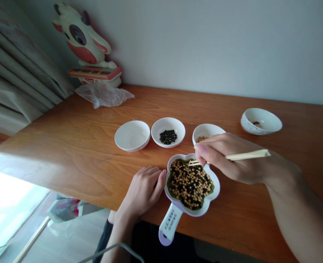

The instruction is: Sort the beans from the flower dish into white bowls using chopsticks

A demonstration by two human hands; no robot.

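Left of everything, a toy [88,47] and a plastic bag [106,95] sit by the wall, then a white bowl [132,133], and nearer you your left hand [146,188] lies on the table [95,153], fingers side by side, thumb at the pan's [216,188] rim. Beyond that is a second bowl [156,128] with black beans [168,137], and the pan of mixed beans [191,182] sits between your hands (handle toward you). Your right hand [227,157] pinches the chopsticks [246,155], tips at the mixed beans, before a third bowl [208,128], with a fourth bowl [248,126] farther right
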